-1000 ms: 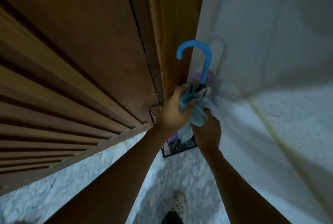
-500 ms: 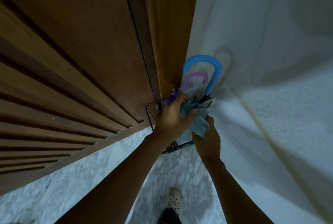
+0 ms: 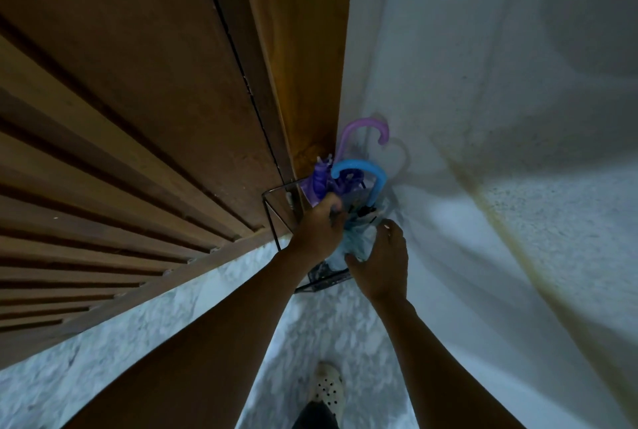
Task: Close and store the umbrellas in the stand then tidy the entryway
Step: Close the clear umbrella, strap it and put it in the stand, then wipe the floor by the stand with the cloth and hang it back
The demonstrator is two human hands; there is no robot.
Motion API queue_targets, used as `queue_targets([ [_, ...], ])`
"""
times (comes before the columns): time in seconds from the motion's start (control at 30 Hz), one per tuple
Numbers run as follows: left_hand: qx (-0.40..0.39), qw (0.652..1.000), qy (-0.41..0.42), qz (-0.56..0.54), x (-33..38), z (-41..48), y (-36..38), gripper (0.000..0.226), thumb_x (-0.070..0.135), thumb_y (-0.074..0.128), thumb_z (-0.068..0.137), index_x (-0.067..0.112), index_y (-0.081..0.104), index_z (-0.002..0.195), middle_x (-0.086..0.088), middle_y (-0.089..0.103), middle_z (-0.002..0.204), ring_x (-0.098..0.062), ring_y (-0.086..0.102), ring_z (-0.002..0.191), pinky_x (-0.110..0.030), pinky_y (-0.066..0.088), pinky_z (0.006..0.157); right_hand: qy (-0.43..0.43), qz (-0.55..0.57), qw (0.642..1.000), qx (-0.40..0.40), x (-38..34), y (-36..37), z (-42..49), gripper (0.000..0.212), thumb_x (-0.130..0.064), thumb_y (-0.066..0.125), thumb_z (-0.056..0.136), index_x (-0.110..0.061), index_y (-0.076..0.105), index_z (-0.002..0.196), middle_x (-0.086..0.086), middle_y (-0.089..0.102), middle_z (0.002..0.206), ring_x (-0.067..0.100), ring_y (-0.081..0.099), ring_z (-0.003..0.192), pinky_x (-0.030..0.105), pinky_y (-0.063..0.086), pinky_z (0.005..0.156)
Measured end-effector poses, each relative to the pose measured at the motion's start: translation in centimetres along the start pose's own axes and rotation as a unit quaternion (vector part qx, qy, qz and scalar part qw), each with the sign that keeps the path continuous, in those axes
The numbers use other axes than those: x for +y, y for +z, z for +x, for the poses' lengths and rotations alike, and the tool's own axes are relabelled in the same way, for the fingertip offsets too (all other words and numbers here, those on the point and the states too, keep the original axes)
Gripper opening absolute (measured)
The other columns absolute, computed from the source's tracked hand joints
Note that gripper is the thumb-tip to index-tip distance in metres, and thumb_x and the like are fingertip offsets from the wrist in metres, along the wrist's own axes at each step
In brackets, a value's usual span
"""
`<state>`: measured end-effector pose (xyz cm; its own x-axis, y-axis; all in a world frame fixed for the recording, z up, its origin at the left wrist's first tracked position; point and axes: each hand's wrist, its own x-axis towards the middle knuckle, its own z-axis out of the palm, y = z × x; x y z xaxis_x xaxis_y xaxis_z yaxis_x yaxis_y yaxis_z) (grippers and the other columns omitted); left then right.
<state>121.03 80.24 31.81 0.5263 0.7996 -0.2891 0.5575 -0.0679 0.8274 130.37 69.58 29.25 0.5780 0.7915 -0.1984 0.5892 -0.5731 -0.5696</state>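
We look down into a corner between a wooden door [image 3: 145, 76] and a white wall [image 3: 490, 76], where a black wire stand [image 3: 322, 282] sits. Our left hand [image 3: 319, 230] grips the bunched cloth of the blue umbrella [image 3: 381, 180]. Our right hand [image 3: 379, 266] clasps the same cloth from the wall side. The umbrella stands nearly upright inside the stand, hook upward, beside a purple umbrella [image 3: 362, 122]. The left hand is nearer the hook.
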Motion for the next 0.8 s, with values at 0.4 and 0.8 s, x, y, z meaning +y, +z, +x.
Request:
queue_targets([
  [0.4,-0.047,0.991,-0.111,-0.059,1.9,-2.2,-1.7,0.042,0.014,0.063,0.093,0.010,0.050,0.133,-0.006,0.052,0.110,-0.021,0.055,0.101,-0.035,0.049,0.092,0.033,0.049,0.997,0.054,-2.2,-3.8,-1.7,0.080,-0.033,0.073,0.079,-0.012,0.034,0.145,0.015,0.037,0.148,0.032,0.035,0.137,0.050,0.041,0.108],
  [0.8,0.096,0.986,-0.083,-0.109,8.9,-18.0,-19.1,0.009,0.009,0.059,0.095,0.014,0.066,0.093,-0.001,0.061,0.080,-0.008,0.057,0.074,-0.010,0.042,0.071,-0.100,0.118,0.987,0.052,-20.5,-11.6,-10.8,0.042,-0.020,0.063,0.091,-0.008,0.055,0.130,0.016,0.057,0.128,0.032,0.053,0.119,0.040,0.044,0.099],
])
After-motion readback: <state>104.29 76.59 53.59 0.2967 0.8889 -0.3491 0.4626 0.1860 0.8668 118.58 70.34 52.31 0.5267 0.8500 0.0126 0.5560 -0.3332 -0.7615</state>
